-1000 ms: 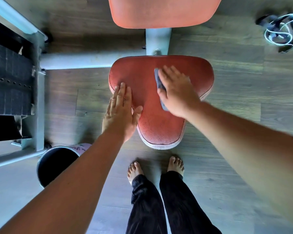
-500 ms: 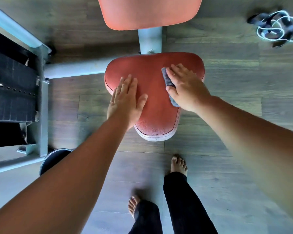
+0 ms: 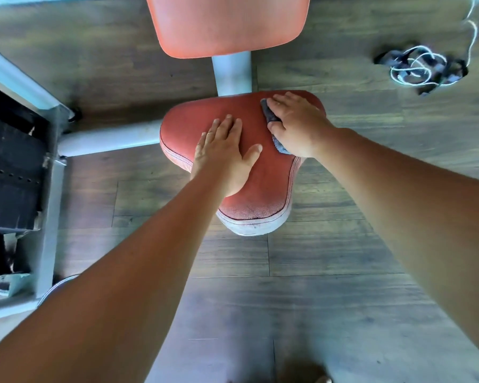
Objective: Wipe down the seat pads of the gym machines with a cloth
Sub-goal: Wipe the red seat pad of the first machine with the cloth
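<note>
A red seat pad (image 3: 263, 189) with a worn pale front rim sits below me on a grey post. My right hand (image 3: 296, 125) presses a small grey cloth (image 3: 270, 116) flat against the pad's far right part; only the cloth's left edge shows past the fingers. My left hand (image 3: 224, 153) lies flat and open on the pad's left middle, fingers together, thumb spread. A red back pad (image 3: 227, 23) stands behind the seat.
The machine's grey frame (image 3: 50, 194) and black weight stack (image 3: 11, 167) stand at the left, with a horizontal grey bar (image 3: 108, 139) running to the seat. A tangle of straps and white cord (image 3: 421, 67) lies on the wood floor at the upper right.
My right hand has slid the cloth rightward toward the pad's far right edge. My left hand has shifted further onto the pad. The view has moved closer and my feet have left the frame.
</note>
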Available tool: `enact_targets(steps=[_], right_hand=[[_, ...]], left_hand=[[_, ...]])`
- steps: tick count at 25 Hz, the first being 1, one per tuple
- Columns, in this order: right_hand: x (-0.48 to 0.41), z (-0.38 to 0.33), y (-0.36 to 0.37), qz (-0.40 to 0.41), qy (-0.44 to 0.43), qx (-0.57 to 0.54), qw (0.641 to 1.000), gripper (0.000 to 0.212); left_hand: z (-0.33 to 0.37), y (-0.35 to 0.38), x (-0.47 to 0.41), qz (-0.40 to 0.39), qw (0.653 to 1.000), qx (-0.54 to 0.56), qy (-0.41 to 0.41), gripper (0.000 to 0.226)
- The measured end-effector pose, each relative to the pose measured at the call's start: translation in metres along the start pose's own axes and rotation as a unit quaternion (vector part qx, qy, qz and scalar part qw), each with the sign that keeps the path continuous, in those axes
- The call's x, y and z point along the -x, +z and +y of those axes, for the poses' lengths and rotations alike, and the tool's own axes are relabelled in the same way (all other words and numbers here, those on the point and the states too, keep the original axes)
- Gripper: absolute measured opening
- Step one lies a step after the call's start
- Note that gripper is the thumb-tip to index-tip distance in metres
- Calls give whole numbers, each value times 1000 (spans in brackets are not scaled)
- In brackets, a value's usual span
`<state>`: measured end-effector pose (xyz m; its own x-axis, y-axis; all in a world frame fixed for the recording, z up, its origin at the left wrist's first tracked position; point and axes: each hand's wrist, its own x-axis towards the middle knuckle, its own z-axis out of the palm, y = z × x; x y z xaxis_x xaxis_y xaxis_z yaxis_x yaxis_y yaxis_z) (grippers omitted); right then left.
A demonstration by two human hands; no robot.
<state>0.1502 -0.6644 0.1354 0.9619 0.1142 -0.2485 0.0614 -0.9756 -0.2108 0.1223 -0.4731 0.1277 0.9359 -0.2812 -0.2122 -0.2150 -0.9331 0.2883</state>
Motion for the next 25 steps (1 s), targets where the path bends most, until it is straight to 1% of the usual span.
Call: enact_targets(steps=[4,7,8,9,11,13,15,17,20,21,22,23,25], right_hand=[[4,3,2,36,-19,-25,999,59],[4,8,3,53,-30,-26,998,42],[5,8,3,52,-33,-32,998,39],[9,9,5,60,-38,-41,997,41],[15,14,7,94,-48,-55,993,46],[27,25,16,146,-55,-82,984,44],[38,36,30,214,-71,-137,965,46],[47,45,49,260,-67,-183,946,53],[46,43,74,324,-34,-257,910,60],[49,36,80,343,-24,-291,893,61],[56,26,85,361,-17,-340,868,61],[68,11,90,376,-14,-406,833,59],[104,-32,105,377,-3,-562,736,56]], left_hand=[[1,1,0,18,1000,9,6,76],[1,2,-1,26,999,25,13,77],[1,0,-1,21,999,36,8,77],[1,0,0,23,999,44,7,78],[1,2,-1,37,998,51,18,76],[1,4,-3,52,996,59,30,73],[1,1,-1,54,995,76,32,71],[2,0,1,38,995,88,27,75],[2,1,1,32,994,106,15,86],[1,2,1,36,993,113,13,89],[0,2,1,41,992,118,16,90],[0,2,1,45,991,126,16,89],[1,2,1,49,990,130,13,81]])
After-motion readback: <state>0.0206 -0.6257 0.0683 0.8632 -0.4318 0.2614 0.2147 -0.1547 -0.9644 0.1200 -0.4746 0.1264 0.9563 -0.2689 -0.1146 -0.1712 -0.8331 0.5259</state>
